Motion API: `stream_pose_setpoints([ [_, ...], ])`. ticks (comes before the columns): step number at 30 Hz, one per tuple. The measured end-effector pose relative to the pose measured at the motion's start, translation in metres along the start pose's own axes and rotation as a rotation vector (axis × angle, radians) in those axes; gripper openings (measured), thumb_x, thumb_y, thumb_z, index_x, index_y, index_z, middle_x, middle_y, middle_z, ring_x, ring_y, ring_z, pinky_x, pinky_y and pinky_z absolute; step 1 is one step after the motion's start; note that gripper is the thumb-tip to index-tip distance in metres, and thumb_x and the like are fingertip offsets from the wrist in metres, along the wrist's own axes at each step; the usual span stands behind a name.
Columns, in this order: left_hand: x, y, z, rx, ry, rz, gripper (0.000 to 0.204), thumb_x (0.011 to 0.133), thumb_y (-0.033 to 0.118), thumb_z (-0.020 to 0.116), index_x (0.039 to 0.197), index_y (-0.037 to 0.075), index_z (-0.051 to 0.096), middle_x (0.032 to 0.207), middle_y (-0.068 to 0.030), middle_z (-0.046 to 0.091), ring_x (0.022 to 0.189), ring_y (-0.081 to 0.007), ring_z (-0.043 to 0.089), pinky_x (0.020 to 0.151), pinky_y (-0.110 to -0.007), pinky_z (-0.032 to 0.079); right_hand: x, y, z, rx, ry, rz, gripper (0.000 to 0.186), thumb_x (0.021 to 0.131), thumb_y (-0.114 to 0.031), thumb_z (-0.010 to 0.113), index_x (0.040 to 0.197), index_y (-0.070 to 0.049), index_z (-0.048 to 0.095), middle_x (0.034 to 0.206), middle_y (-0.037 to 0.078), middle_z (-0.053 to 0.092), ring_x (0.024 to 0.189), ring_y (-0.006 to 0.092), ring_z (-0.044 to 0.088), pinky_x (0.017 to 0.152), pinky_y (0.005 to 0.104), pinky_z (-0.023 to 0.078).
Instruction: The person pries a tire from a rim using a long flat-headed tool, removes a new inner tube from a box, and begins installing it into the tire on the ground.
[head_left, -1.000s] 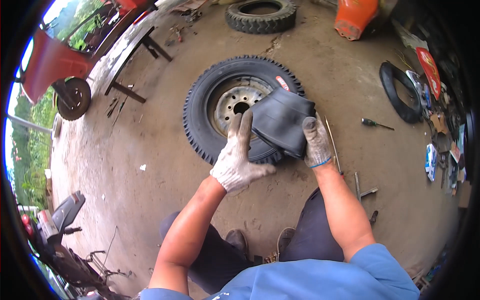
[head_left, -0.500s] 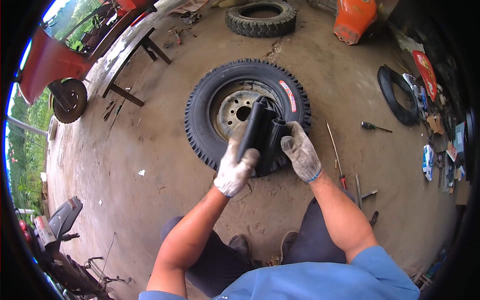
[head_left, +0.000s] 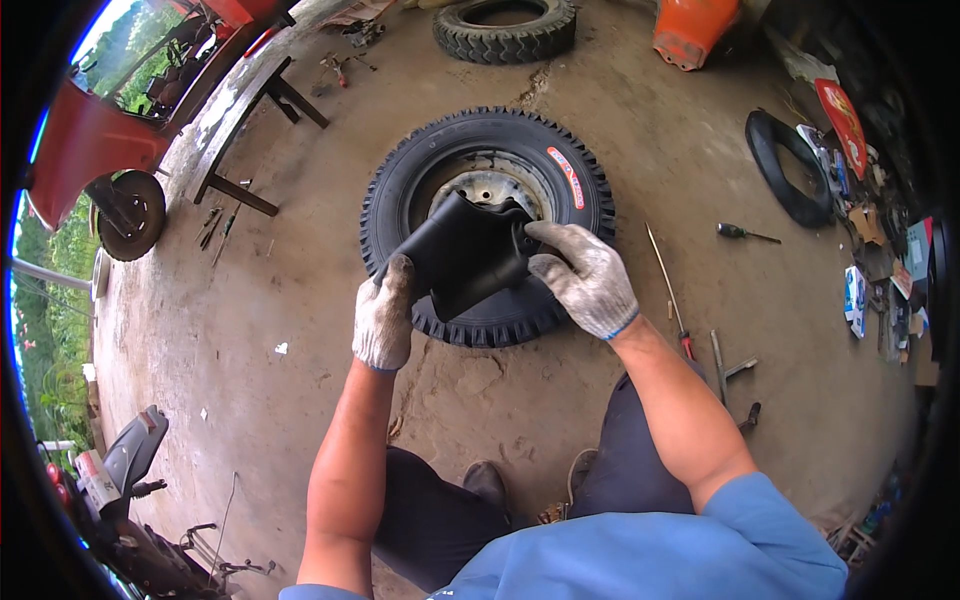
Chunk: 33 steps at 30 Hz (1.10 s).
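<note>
Both my hands wear off-white knit gloves with dark smudges. A folded black rubber inner tube (head_left: 465,255) hangs between them, above the tire. My left hand (head_left: 384,312) is closed on its left end, thumb on top. At its right edge, my right hand (head_left: 588,275) grips the rubber between fingertips and thumb, beside a small round fitting. Below lies a black tire (head_left: 400,200) with chunky tread and a red-and-white sticker, flat on the floor. Its worn metal wheel rim (head_left: 515,187) shows partly; the rubber hides the rest.
To the right on the concrete lie a long red-handled screwdriver (head_left: 683,335), a metal T-shaped bar (head_left: 720,365), a shorter screwdriver (head_left: 748,233) and a black rubber ring (head_left: 765,170). Another tire (head_left: 510,42) lies at the far side. A low bench (head_left: 240,140) stands left.
The inner tube has swung from upright to a wider, tilted spread. My left hand has moved left with its end; my right hand has shifted slightly left and up.
</note>
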<state>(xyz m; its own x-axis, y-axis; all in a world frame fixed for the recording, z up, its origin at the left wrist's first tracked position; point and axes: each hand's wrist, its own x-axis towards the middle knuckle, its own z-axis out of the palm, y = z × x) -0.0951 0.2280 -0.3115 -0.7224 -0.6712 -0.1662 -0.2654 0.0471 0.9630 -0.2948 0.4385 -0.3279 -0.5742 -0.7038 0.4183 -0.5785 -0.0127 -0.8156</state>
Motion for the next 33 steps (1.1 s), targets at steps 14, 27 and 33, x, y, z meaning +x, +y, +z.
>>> stream_pose_setpoints([
  [14,0.054,0.009,-0.048,-0.372,0.461,-0.066,0.065,0.107,0.045,0.067,0.148,-0.003,0.055,0.129,-0.0200,0.068,0.109,-0.0257,0.072,0.092,-0.041,0.061,-0.004,-0.026,-0.009,0.810,-0.258,0.471,0.013,0.104,-0.010,0.072,0.112,0.000,0.074,0.105,0.000,0.073,0.100,0.0080,0.064,0.096,0.0273,0.052],
  [27,-0.003,0.024,0.016,0.302,0.174,0.549,0.079,0.090,0.035,0.083,0.153,-0.002,0.052,0.145,-0.0208,0.061,0.136,-0.0324,0.061,0.118,-0.043,0.047,0.004,0.001,0.028,1.096,0.227,0.760,0.013,0.110,-0.015,0.065,0.114,-0.004,0.073,0.098,0.009,0.078,0.076,0.0231,0.076,0.061,0.0373,0.064],
  [33,0.016,0.033,0.015,0.335,0.169,0.336,0.061,0.079,0.019,0.086,0.132,-0.001,0.063,0.138,-0.0172,0.066,0.126,-0.0287,0.064,0.109,-0.042,0.051,-0.002,0.000,0.030,1.155,0.138,0.759,0.014,0.107,-0.017,0.071,0.114,-0.005,0.069,0.096,0.005,0.074,0.075,0.0191,0.074,0.064,0.0362,0.064],
])
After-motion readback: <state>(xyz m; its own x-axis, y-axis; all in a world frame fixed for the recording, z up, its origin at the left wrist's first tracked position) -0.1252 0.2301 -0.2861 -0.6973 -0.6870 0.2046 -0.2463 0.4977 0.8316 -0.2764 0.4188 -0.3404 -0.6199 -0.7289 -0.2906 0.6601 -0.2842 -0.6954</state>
